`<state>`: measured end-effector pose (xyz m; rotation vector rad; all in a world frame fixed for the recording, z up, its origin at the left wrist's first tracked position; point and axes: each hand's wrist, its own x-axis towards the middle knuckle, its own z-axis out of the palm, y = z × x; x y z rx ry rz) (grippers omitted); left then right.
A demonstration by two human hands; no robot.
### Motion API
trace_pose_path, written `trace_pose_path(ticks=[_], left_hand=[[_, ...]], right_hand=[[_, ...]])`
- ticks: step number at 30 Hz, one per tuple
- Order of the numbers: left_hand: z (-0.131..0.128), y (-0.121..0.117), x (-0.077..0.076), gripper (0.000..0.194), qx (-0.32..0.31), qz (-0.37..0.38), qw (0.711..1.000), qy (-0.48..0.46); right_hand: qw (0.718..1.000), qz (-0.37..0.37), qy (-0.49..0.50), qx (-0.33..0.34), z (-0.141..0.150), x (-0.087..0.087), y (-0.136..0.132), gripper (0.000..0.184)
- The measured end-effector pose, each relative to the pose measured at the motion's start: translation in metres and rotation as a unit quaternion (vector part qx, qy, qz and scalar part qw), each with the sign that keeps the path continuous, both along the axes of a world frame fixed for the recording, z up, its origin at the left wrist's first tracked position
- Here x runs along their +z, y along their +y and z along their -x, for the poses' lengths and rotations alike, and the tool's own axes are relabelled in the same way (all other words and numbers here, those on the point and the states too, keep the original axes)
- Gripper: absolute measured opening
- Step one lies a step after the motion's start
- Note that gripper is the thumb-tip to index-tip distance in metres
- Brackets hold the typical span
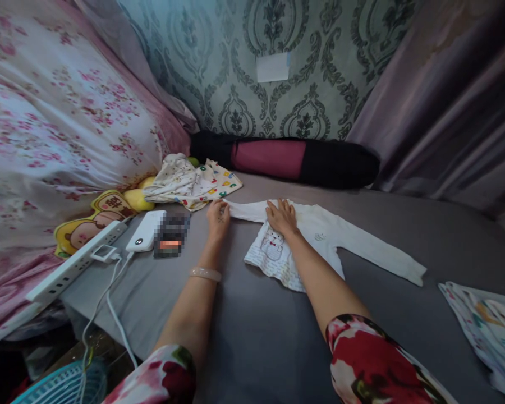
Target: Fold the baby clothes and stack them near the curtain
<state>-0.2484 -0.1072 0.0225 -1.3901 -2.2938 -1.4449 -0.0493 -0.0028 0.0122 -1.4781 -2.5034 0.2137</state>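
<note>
A small white long-sleeved shirt (320, 238) with a bear print lies spread on the grey sheet (252, 336), its sleeves reaching out to both sides. At the cuff of the sleeve on the left, my left hand (219, 217) is closed, pinching the cloth. My right hand (283, 217) rests flat on the shirt near that sleeve's shoulder, fingers stretched out. Between the two hands the sleeve lies straight.
Left of my hands lie a white power bank (146, 230), a blurred dark item (172, 235) and a power strip (78, 261) with cables. Crumpled printed cloth (193, 182) sits behind. Folded clothes (488, 325) lie right; a long black-and-maroon bolster (269, 160) lines the wall.
</note>
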Motion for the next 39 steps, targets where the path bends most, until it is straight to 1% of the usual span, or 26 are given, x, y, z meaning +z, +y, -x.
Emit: trace_pose_path(ticks=[4, 8, 11, 13, 15, 17, 19, 22, 23, 25, 28, 32, 36, 39], left_hand=[[0.01, -0.005, -0.019, 0.014, -0.003, 0.063, 0.998, 0.011], [0.008, -0.004, -0.03, 0.018, -0.007, 0.061, 0.998, 0.028], [0.003, -0.001, -0.032, 0.023, -0.004, 0.058, 0.997, 0.042], [-0.001, -0.002, -0.03, 0.024, 0.013, 0.069, 0.996, 0.05], [-0.005, -0.004, -0.027, 0.023, 0.05, 0.079, 0.993, 0.071], [-0.011, -0.008, -0.024, 0.022, 0.078, 0.085, 0.988, 0.107], [-0.015, -0.011, -0.021, 0.025, 0.065, 0.095, 0.982, 0.147], [-0.019, -0.011, -0.02, 0.03, 0.0, 0.141, 0.972, 0.186], [-0.02, -0.011, -0.02, 0.031, -0.014, 0.162, 0.968, 0.189], [-0.019, -0.009, -0.022, 0.034, -0.025, 0.197, 0.962, 0.188], [-0.018, -0.006, -0.023, 0.039, -0.016, 0.23, 0.956, 0.184], [-0.018, -0.004, -0.024, 0.045, 0.003, 0.259, 0.948, 0.182], [-0.017, -0.004, -0.026, 0.048, 0.014, 0.267, 0.946, 0.186], [-0.017, -0.003, -0.027, 0.047, 0.014, 0.262, 0.948, 0.181]], right_hand=[[1.0, -0.008, -0.008, 0.0, 0.001, 0.001, -0.004, 0.054], [1.0, -0.008, -0.016, -0.002, 0.001, 0.001, -0.004, 0.053], [0.999, 0.014, -0.031, 0.0, 0.002, 0.004, -0.001, 0.055], [0.998, 0.033, -0.045, -0.003, 0.006, 0.008, 0.0, 0.055], [0.998, 0.013, -0.053, 0.011, 0.015, 0.012, -0.003, 0.053], [0.997, -0.031, -0.044, 0.048, 0.029, 0.015, -0.008, 0.051], [0.993, -0.047, -0.026, 0.101, 0.046, 0.017, -0.017, 0.05], [0.984, 0.001, -0.03, 0.176, 0.07, 0.015, -0.03, 0.053], [0.981, 0.022, -0.034, 0.188, 0.075, 0.014, -0.033, 0.055], [0.981, 0.054, -0.038, 0.184, 0.08, 0.012, -0.037, 0.057], [0.986, 0.066, -0.039, 0.15, 0.074, 0.01, -0.034, 0.061], [0.99, 0.07, -0.054, 0.112, 0.058, 0.008, -0.022, 0.063], [0.992, 0.072, -0.052, 0.086, 0.045, 0.007, -0.01, 0.062], [0.992, 0.086, -0.044, 0.086, 0.032, 0.008, -0.003, 0.062]])
